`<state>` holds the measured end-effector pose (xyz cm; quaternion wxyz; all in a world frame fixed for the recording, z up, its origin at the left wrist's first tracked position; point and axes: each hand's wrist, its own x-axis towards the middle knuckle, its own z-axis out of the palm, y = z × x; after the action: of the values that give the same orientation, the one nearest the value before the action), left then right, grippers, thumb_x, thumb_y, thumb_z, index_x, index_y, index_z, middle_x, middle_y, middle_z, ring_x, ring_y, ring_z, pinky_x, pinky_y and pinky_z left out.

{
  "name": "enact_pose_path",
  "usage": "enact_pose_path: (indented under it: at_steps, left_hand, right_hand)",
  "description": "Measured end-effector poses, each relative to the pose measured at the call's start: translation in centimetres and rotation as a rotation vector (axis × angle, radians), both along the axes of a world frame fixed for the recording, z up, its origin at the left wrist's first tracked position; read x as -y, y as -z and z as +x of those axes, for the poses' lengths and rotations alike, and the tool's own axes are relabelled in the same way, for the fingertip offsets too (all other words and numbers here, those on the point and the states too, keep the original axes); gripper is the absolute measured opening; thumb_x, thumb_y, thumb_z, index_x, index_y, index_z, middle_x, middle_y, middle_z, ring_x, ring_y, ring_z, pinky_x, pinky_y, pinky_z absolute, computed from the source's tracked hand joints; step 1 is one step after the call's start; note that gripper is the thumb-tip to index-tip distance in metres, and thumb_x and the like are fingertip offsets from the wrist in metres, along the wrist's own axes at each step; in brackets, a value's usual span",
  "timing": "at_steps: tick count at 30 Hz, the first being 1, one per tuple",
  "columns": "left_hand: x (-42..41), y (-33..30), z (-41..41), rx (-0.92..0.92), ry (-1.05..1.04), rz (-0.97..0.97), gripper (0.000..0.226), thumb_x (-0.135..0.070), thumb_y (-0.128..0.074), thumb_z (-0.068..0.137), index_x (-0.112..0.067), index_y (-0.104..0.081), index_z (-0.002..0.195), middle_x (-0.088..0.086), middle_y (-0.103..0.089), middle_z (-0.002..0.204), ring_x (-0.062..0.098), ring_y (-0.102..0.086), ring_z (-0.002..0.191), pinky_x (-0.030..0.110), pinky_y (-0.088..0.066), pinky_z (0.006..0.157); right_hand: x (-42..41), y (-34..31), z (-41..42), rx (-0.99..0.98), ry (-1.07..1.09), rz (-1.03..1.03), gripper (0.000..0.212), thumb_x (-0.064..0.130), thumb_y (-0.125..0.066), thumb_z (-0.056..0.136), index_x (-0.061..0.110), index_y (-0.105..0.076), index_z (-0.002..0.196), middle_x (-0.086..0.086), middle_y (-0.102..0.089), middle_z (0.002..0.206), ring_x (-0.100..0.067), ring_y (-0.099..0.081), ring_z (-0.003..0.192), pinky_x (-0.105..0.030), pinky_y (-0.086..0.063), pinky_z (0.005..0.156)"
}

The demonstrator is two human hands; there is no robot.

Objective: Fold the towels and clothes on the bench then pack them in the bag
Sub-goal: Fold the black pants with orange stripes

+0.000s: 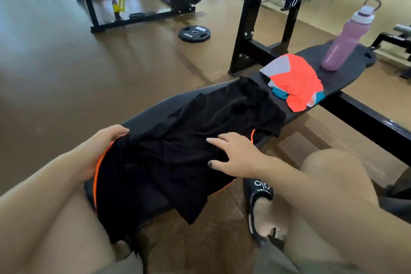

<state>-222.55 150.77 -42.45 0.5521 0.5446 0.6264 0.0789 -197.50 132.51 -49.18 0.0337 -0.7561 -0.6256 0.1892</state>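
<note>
Honestly, the black garment looked like thin sports fabric, light and floppy, with orange trim at its edges, so it was never going to hold a shape by itself. It lay spread over the near end of the tabletop, rumpled, with one corner drooping off the edge toward 6 o'clock. The left hand had its grip curled around the garment's edge at about 9 o'clock, fingers tucked over the cloth. The right hand lay flat on top at about 3 o'clock, fingers straight and spread, pressing down rather than holding anything. My guess is a material like this slides on the smooth pad, so one palm pinning while the other pulls the hem makes sense, and the seams or trimmed edges are the best spots to grab. Further up, toward 1 o'clock, an orange, grey and teal garment sat bunched and unfolded, probably just as limp. Past it a pink water bottle stood upright. I couldn't see a bag anywhere.
</note>
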Motion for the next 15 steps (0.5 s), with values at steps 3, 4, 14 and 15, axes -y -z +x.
enact_pose_path:
  at_steps: [3, 4, 14, 15]
  left_hand:
    - [1.8, 0.5, -2.1, -0.012, 0.023, 0.0, 0.026, -0.035, -0.062, 0.094, -0.015, -0.062, 0.112, 0.028, -0.061, 0.128, 0.032, -0.064, 0.099, 0.052, -0.048, 0.1]
    - [1.9, 1.1, -2.9, -0.108, 0.072, 0.073, 0.031, -0.04, -0.069, 0.088, -0.02, -0.059, 0.109, 0.018, -0.065, 0.116, 0.023, -0.064, 0.093, 0.046, -0.053, 0.092]
    - [-0.8, 4.3, -5.9, -0.619, 0.295, 0.501, 0.02, -0.028, -0.044, 0.098, -0.02, -0.052, 0.114, 0.01, -0.059, 0.111, 0.031, -0.054, 0.095, 0.04, -0.049, 0.082]
    - [-0.9, 4.4, -6.2, -0.658, 0.286, 0.542, 0.023, -0.025, -0.045, 0.097, -0.017, -0.048, 0.118, 0.013, -0.057, 0.113, 0.034, -0.055, 0.097, 0.042, -0.047, 0.081]
  right_hand:
    - [-0.4, 1.2, -2.3, 0.094, -0.057, -0.007, 0.071, 0.066, -0.044, 0.095, 0.038, -0.024, 0.157, -0.012, -0.017, 0.165, -0.029, -0.011, 0.153, -0.044, -0.015, 0.124]
    - [-0.6, 1.5, -2.7, 0.122, -0.056, -0.002, 0.069, 0.064, -0.041, 0.097, 0.039, -0.021, 0.158, -0.013, -0.013, 0.166, -0.029, -0.008, 0.153, -0.045, -0.012, 0.124]
    - [-2.5, 2.5, -2.9, 0.181, -0.065, 0.184, 0.061, 0.053, -0.048, 0.099, 0.032, -0.035, 0.154, -0.012, -0.03, 0.16, -0.029, -0.024, 0.149, -0.044, -0.025, 0.118]
    - [-2.6, 2.5, -2.9, 0.163, -0.074, 0.21, 0.06, 0.05, -0.051, 0.098, 0.03, -0.037, 0.154, -0.01, -0.033, 0.16, -0.028, -0.027, 0.148, -0.043, -0.025, 0.118]
